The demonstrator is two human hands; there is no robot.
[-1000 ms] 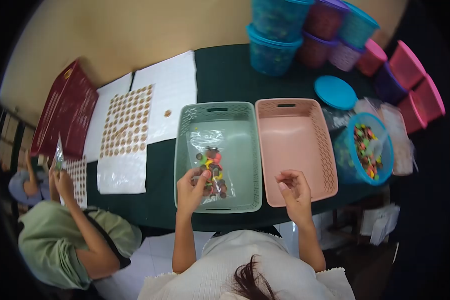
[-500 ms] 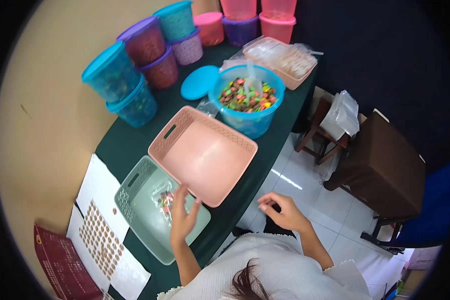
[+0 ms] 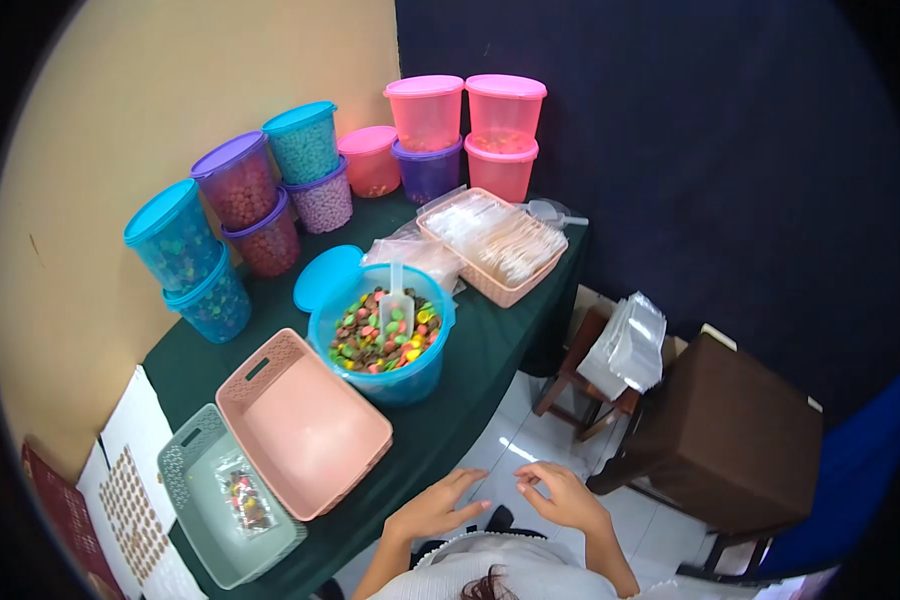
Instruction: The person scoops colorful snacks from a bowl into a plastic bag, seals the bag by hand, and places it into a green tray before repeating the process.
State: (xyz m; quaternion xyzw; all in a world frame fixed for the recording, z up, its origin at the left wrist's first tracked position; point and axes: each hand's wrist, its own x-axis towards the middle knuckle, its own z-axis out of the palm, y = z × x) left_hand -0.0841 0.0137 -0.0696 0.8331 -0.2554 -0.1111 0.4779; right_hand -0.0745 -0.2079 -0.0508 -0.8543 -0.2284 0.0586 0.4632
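My left hand (image 3: 440, 505) hovers in front of my body, near the table's front edge, fingers apart and holding nothing. Beside it, my right hand (image 3: 562, 495) is raised over the floor with its fingers loosely bent and apart, also without anything in it. A clear plastic bag of colourful candies (image 3: 245, 500) lies inside the green basket (image 3: 195, 535). The pink basket (image 3: 315, 430) overlaps the green one's edge and shows a bare bottom. Behind it stands a blue tub (image 3: 385, 385) of colourful candies, with a clear scoop (image 3: 396, 315) stuck in them.
Stacked lidded tubs (image 3: 245, 190) line the wall side of the table. A pink tray (image 3: 505, 290) of small plastic bags sits at the back right. A stool (image 3: 580, 390) bears plastic bags, next to a brown-covered piece of furniture (image 3: 730, 440). Stickers on white sheets (image 3: 135, 520) lie at left.
My left hand has moved out from above the green basket, toward my right hand. The bag of candies stays in the basket. The camera view has tilted up and turned right.
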